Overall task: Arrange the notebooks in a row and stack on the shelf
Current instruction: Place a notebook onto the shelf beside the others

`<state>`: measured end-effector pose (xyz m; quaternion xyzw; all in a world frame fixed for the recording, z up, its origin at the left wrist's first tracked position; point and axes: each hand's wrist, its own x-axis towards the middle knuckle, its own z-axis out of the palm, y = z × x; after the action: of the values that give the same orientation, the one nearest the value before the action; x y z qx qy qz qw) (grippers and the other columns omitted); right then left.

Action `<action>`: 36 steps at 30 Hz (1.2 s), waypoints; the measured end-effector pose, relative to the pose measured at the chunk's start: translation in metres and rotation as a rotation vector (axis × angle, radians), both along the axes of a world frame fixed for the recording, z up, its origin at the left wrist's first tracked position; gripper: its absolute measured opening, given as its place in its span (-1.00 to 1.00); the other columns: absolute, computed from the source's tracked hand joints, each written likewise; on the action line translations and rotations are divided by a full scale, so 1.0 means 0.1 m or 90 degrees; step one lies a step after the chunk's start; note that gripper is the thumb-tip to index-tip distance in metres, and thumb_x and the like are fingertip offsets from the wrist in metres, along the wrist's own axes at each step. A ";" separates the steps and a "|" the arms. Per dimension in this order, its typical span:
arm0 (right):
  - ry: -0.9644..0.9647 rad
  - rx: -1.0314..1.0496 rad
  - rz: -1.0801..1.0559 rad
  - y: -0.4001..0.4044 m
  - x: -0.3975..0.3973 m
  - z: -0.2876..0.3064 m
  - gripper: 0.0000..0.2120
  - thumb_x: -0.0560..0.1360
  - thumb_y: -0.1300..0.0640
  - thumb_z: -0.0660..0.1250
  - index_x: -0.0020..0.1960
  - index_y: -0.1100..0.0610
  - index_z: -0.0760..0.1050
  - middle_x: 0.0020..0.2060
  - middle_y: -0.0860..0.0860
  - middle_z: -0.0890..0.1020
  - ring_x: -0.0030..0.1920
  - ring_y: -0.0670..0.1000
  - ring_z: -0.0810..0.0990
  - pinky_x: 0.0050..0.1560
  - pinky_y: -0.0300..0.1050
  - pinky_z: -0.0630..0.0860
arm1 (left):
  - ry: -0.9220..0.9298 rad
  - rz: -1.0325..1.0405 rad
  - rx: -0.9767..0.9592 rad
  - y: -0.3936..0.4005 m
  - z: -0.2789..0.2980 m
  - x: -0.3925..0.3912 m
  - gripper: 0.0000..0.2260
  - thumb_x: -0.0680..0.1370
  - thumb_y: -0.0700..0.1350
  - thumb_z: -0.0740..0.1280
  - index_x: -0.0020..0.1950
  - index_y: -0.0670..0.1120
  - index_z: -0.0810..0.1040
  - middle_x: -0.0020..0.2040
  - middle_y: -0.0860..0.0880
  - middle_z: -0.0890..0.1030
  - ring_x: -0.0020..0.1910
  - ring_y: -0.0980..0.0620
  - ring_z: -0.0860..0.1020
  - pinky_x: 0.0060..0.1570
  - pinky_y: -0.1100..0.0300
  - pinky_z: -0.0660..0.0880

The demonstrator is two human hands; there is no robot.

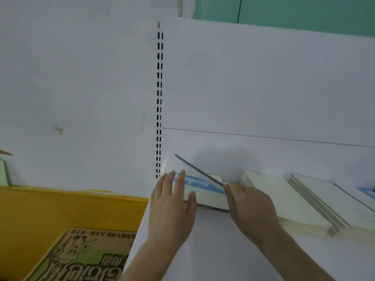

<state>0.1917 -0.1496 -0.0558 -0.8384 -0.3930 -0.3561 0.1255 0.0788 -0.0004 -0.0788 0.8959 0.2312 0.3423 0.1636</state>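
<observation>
A small stack of notebooks (207, 194) with a blue band across a cream cover lies at the left end of the white shelf (213, 240). My left hand (172, 207) rests flat against that stack's left side, fingers spread. My right hand (251, 205) pinches a thin notebook (199, 170) by its near corner; I see it edge-on, tilted up over the stack. To the right lie a second stack of cream notebooks (284, 201) and a third stack (328, 197) overlapping it.
The shelf's white back panel (263, 88) rises behind the notebooks, with a slotted upright (159, 102) at its left. A yellow bin (60, 209) below left holds a printed cardboard box (81, 258). A blue-banded notebook (367, 191) shows at the far right edge.
</observation>
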 end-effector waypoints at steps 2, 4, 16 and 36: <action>-0.019 0.090 0.013 -0.02 -0.19 -0.01 -0.74 0.52 0.05 0.13 -0.28 0.07 0.48 -0.52 0.01 0.49 -0.55 0.11 0.47 -0.56 -0.09 0.36 | -0.030 -0.057 -0.128 -0.10 0.09 -0.02 -0.43 0.59 0.28 0.03 0.58 0.13 0.15 0.50 0.10 0.33 0.48 0.08 0.25 0.42 0.11 0.32; -0.025 0.123 0.057 0.01 -0.39 -0.07 -0.77 0.52 0.06 0.15 -0.25 0.07 0.49 -0.48 0.00 0.50 -0.51 0.10 0.48 -0.53 -0.09 0.37 | -0.050 -0.174 -0.390 -0.21 0.18 -0.01 -0.32 0.47 0.39 0.05 0.56 0.20 0.14 0.33 0.22 0.49 0.29 0.20 0.46 0.31 0.18 0.41; 0.208 -0.035 0.096 -0.11 -0.03 -0.30 -0.42 0.51 0.01 0.12 0.49 0.17 0.21 0.48 0.06 0.28 0.47 0.11 0.24 0.44 -0.09 0.19 | -0.211 -0.054 -0.478 -0.01 0.12 -0.27 -0.66 0.68 -0.18 0.13 0.35 0.20 0.40 0.09 0.29 0.59 0.03 0.36 0.53 -0.09 0.41 0.41; -0.010 0.184 0.123 0.20 -0.60 -0.08 -0.68 0.49 0.09 0.20 0.11 0.16 0.62 -0.28 0.05 0.67 -0.34 0.11 0.63 -0.32 -0.09 0.54 | -0.295 -0.075 -0.568 -0.04 0.05 -0.56 -0.63 0.70 -0.13 0.13 0.39 0.29 0.39 0.17 0.25 0.61 0.14 0.28 0.56 0.16 0.12 0.53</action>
<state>0.1318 -0.1294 -0.0637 -0.7671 -0.4174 -0.4018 0.2754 0.0226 -0.0041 -0.0733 0.6507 0.2616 0.3904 0.5964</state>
